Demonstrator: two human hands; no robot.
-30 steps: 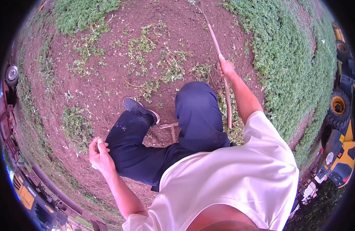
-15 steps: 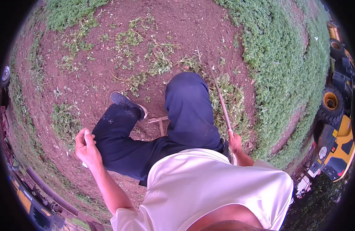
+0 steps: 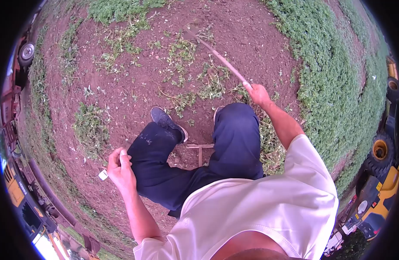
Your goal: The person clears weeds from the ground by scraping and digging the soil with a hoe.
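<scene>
My right hand [image 3: 258, 94] is wrapped round the near end of a long wooden stick [image 3: 223, 60]. It slants forward and left over the soil, and its far end is blurred, so its shape there cannot be made out. Wilted plants [image 3: 212, 80] lie on the ground below the stick. Beside my left knee hangs my left hand [image 3: 120, 167], fingers curled in and thumb against them. Whatever it may hold is hidden. A small white object [image 3: 103, 175] shows just left of that wrist.
A wooden T-shaped piece [image 3: 200, 149] is between my bent legs. A dense green plant bed [image 3: 338, 95] runs along the right. Cut plants [image 3: 91, 130] lie on the left. Yellow machines with wheels [image 3: 380, 149] stand at the right edge, more vehicles [image 3: 26, 54] at the left.
My right arm has stretched forward, carrying the stick's far end forward and left. The view has shifted, while my left hand stays curled beside my knee.
</scene>
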